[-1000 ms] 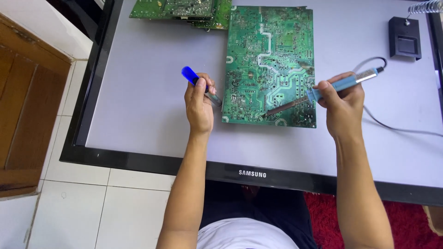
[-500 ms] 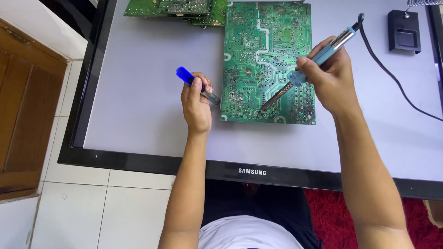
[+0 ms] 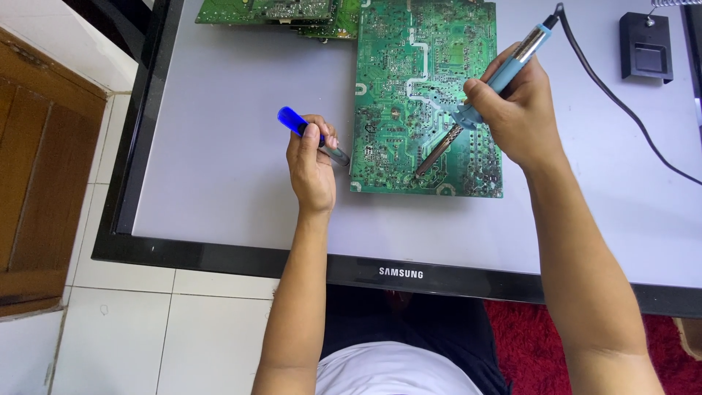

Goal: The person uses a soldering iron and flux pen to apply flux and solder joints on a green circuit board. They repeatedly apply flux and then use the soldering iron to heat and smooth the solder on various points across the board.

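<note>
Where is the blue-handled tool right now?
In the head view, the blue-handled tool sits in the left hand, just left of the green circuit board.

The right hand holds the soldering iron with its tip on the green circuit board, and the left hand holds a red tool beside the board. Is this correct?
Not quite. The head view shows the tool in the left hand is blue, not red. The rest holds: the right hand holds the soldering iron, tip on the green circuit board.

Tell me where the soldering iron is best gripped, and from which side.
Probably the blue handle of the soldering iron, where the right hand holds it, coming from the right. The bare metal tip slants down-left onto the green circuit board, and the cord leaves the top end.
</note>
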